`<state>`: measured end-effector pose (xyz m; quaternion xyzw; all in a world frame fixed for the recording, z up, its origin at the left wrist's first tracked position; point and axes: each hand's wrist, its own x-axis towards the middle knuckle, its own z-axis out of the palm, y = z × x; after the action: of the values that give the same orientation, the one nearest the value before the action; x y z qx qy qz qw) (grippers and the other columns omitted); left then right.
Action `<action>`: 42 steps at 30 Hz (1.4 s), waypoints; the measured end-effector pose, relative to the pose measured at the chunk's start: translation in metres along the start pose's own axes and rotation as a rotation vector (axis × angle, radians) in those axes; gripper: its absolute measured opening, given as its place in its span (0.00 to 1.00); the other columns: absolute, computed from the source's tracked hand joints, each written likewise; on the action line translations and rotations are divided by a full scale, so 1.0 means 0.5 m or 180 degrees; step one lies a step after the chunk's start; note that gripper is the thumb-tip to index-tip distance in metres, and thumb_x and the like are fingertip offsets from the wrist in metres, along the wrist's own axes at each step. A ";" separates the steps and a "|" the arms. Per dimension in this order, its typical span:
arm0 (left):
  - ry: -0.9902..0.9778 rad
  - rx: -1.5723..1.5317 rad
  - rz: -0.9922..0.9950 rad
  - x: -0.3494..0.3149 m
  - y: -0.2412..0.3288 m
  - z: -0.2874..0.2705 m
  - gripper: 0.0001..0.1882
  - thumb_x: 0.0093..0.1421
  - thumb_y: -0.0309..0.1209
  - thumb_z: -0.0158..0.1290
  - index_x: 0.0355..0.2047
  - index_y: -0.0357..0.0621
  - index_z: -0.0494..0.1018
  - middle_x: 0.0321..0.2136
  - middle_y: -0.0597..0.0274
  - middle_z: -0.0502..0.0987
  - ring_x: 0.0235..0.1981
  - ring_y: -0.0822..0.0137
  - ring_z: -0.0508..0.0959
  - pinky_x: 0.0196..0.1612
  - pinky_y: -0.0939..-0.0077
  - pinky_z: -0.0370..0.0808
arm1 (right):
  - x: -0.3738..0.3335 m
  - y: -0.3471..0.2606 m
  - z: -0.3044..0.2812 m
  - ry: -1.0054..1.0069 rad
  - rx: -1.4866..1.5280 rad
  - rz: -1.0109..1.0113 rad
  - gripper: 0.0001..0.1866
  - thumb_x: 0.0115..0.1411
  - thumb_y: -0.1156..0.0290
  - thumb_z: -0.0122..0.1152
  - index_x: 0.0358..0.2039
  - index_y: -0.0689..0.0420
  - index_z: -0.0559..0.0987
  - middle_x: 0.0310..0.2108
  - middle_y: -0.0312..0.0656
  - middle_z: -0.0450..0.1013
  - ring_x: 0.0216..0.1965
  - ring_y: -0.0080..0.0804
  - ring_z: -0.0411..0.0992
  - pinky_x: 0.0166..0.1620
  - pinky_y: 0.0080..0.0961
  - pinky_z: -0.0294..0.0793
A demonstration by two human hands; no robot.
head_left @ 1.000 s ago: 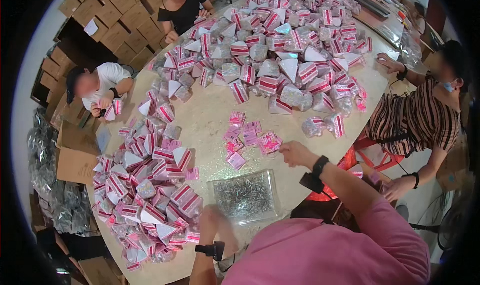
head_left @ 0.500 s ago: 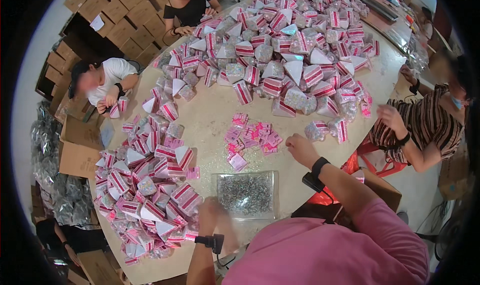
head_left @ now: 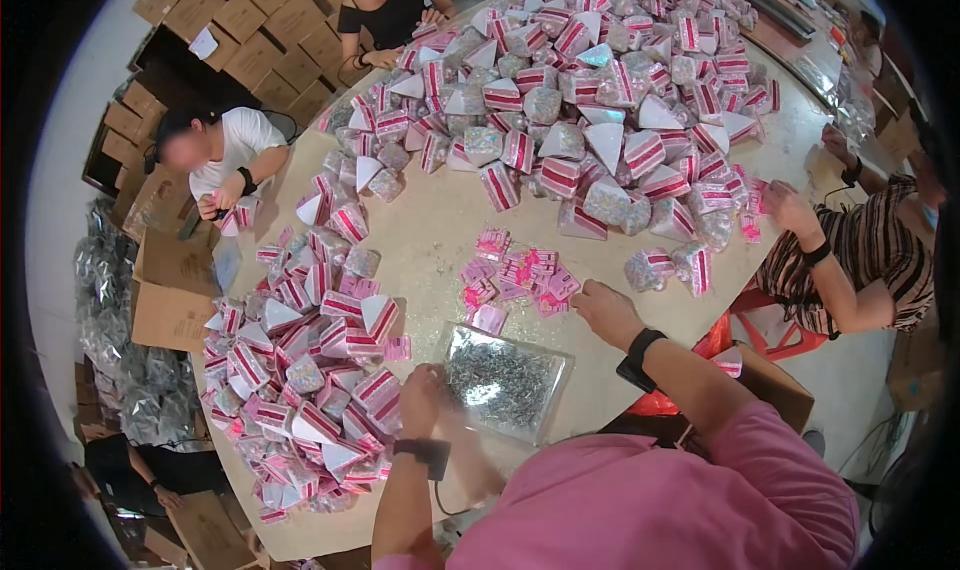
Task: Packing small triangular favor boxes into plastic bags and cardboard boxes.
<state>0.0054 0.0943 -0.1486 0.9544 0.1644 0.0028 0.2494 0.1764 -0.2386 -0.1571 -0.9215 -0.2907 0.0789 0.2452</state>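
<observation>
My left hand (head_left: 424, 400) is beside the left edge of a shallow clear tray (head_left: 556, 395), its fingers curled together. Whether it grips the tray's edge cannot be made out. Small silvery metal pieces (head_left: 500, 378) fill the tray, which sits at a slant on the table. My right hand (head_left: 607, 315) is at the right edge of a loose pile of pink printed cards (head_left: 520, 272). Its fingers are drawn together, and anything between them is hidden. A pale pink card (head_left: 489, 318) lies between the pile and the tray.
Clear-bagged, pink-striped wedge-shaped packs are heaped at the left (head_left: 300, 390) and across the far side (head_left: 600, 140) of the pale table (head_left: 420, 240). Several people sit around it; one person's hand (head_left: 790, 210) reaches in at the right. Cardboard boxes (head_left: 235, 20) are stacked behind.
The tray has turned clockwise and its near side has swung around. My right hand has come closer to the pink cards. At the right, the other person's hand has lowered to the packs.
</observation>
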 end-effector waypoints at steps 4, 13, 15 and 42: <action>0.0069 -0.0271 0.0045 0.042 0.030 -0.002 0.11 0.57 0.27 0.43 0.39 0.41 0.70 0.32 0.44 0.75 0.34 0.43 0.75 0.36 0.54 0.70 | 0.004 0.039 0.036 0.0121 -0.0142 -0.0289 0.04 0.57 0.72 0.50 0.33 0.56 0.72 0.32 0.43 0.66 0.41 0.42 0.70 0.40 0.36 0.73; 0.0018 0.0076 0.0280 0.136 0.027 0.018 0.13 0.56 0.29 0.48 0.41 0.39 0.72 0.32 0.43 0.75 0.34 0.45 0.75 0.37 0.60 0.72 | -0.002 0.046 0.020 0.0105 0.0578 0.0327 0.06 0.58 0.72 0.49 0.35 0.58 0.71 0.35 0.47 0.71 0.39 0.44 0.71 0.40 0.38 0.71; 0.0018 0.0193 0.0357 0.150 0.046 0.014 0.13 0.55 0.28 0.48 0.41 0.39 0.71 0.33 0.45 0.74 0.36 0.45 0.74 0.39 0.58 0.70 | -0.017 0.032 -0.017 0.0278 0.1093 0.0625 0.08 0.58 0.71 0.49 0.36 0.59 0.73 0.34 0.47 0.72 0.37 0.42 0.72 0.38 0.36 0.71; -0.0487 -0.2746 -0.0245 0.255 0.390 -0.011 0.09 0.55 0.30 0.53 0.22 0.38 0.73 0.21 0.63 0.75 0.23 0.71 0.71 0.28 0.78 0.67 | -0.165 0.027 -0.142 -0.0031 0.3831 0.1790 0.04 0.53 0.78 0.57 0.30 0.62 0.74 0.23 0.34 0.70 0.20 0.19 0.67 0.24 0.14 0.64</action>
<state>0.1864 -0.0233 -0.0608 0.7535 0.1647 -0.0088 0.6364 0.1359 -0.3245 -0.1023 -0.6641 0.0546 0.2926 0.6859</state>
